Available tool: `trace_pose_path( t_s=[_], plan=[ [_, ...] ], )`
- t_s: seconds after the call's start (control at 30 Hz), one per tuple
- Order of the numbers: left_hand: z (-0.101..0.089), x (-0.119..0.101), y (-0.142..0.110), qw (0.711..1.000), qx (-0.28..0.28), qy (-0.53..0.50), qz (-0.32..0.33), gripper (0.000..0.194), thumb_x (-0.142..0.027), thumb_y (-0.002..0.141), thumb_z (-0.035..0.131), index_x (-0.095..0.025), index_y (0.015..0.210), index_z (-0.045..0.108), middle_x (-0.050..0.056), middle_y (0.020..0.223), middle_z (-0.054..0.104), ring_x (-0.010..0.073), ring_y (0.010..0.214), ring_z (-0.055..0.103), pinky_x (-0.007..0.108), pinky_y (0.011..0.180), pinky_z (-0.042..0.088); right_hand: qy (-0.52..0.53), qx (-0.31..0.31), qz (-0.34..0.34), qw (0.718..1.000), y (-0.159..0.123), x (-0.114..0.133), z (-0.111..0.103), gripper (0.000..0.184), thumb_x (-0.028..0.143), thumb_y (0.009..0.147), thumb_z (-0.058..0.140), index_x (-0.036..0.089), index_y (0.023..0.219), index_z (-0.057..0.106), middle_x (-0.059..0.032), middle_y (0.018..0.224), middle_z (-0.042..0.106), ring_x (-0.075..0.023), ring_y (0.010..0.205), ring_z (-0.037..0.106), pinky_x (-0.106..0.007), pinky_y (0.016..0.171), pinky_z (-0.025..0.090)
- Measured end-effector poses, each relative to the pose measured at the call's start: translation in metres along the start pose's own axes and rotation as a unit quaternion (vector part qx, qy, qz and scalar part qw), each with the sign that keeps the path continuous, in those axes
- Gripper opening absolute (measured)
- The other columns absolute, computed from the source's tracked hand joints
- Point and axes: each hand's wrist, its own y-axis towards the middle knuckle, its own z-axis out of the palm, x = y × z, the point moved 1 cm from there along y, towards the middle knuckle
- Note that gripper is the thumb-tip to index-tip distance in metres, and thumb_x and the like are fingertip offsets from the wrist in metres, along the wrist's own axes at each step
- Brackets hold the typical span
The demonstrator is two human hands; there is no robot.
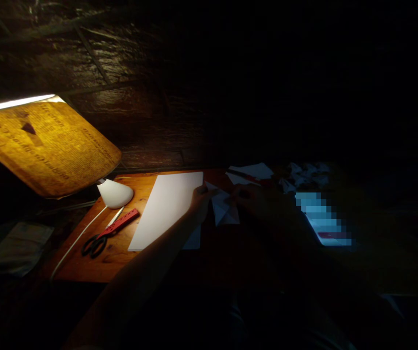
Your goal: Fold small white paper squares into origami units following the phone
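Note:
A small folded white paper [225, 209] lies on the wooden table [141, 187] in dim light. My left hand [200, 200] rests on the paper's left corner, fingers curled and pinched on it. My right hand [247, 197] sits in deep shadow at the paper's right edge, fingers bent onto it. A large white sheet [167, 209] lies just left of my left hand.
A lit lamp with a printed yellow shade [44, 146] and white base [116, 193] stands at the left. A red ruler [123, 222], black-handled scissors [95, 244] and a cord lie near it. Crumpled and loose papers [305, 175] and a glowing screen [323, 221] sit to the right.

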Motion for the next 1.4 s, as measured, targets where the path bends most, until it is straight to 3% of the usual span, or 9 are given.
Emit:
trace_pose_path(
  t_s=[0.13,0.33,0.63,0.8,1.03,1.4],
  plan=[
    [-0.009,0.000,0.012,0.998,-0.026,-0.053,0.013,0.026,-0.023,0.054,0.082,-0.016,0.060,0.059,-0.005,0.053,0.056,0.0085,0.051,0.053,0.023,0.056,0.041,0.002,-0.004,0.010,1.000,-0.001,0.003,0.000,0.015,0.032,0.073,0.066,0.019,0.066,0.062,-0.0030,0.071,0.065,-0.0171,0.070,0.058,-0.029,0.067,0.046],
    [-0.019,0.000,0.023,0.998,-0.027,-0.053,0.008,0.022,-0.029,0.064,0.077,-0.017,0.067,0.059,-0.005,0.060,0.058,0.0099,0.059,0.057,0.024,0.065,0.044,-0.074,0.005,0.011,0.997,-0.007,0.021,-0.005,0.016,0.030,0.079,0.067,0.020,0.067,0.066,-0.0039,0.073,0.067,-0.0170,0.069,0.056,-0.028,0.066,0.043],
    [-0.018,0.001,0.020,0.993,-0.014,-0.114,-0.008,0.016,-0.022,0.065,0.074,-0.017,0.065,0.059,-0.004,0.061,0.057,0.0109,0.061,0.057,0.025,0.066,0.045,-0.096,-0.004,0.040,0.995,-0.005,0.022,-0.002,0.016,0.031,0.080,0.064,0.019,0.069,0.067,-0.0038,0.074,0.069,-0.0179,0.070,0.060,-0.029,0.068,0.044],
    [-0.012,-0.001,0.014,0.996,0.010,-0.071,0.044,0.022,-0.027,0.064,0.081,-0.016,0.068,0.063,-0.005,0.061,0.059,0.0087,0.057,0.055,0.023,0.060,0.043,-0.058,-0.010,0.030,0.998,-0.005,0.017,-0.005,0.016,0.032,0.079,0.063,0.019,0.070,0.065,-0.0033,0.076,0.068,-0.0181,0.074,0.060,-0.029,0.069,0.044],
    [-0.001,0.001,-0.001,0.996,0.062,0.068,0.011,0.033,-0.026,0.053,0.089,-0.013,0.077,0.069,0.004,0.072,0.072,0.0166,0.063,0.065,0.029,0.063,0.050,-0.091,0.005,-0.008,0.996,-0.003,0.014,-0.005,0.016,0.030,0.081,0.059,0.020,0.069,0.064,-0.0028,0.073,0.066,-0.0172,0.071,0.058,-0.029,0.070,0.045],
    [-0.007,0.009,0.005,0.985,0.067,0.156,0.012,0.037,-0.031,0.052,0.087,-0.012,0.078,0.069,0.006,0.071,0.070,0.0201,0.065,0.064,0.030,0.059,0.050,-0.116,-0.023,-0.036,0.992,-0.005,0.008,0.004,0.008,0.019,0.077,0.060,0.020,0.070,0.062,-0.0040,0.076,0.067,-0.0199,0.074,0.061,-0.030,0.069,0.047]
  ],
)
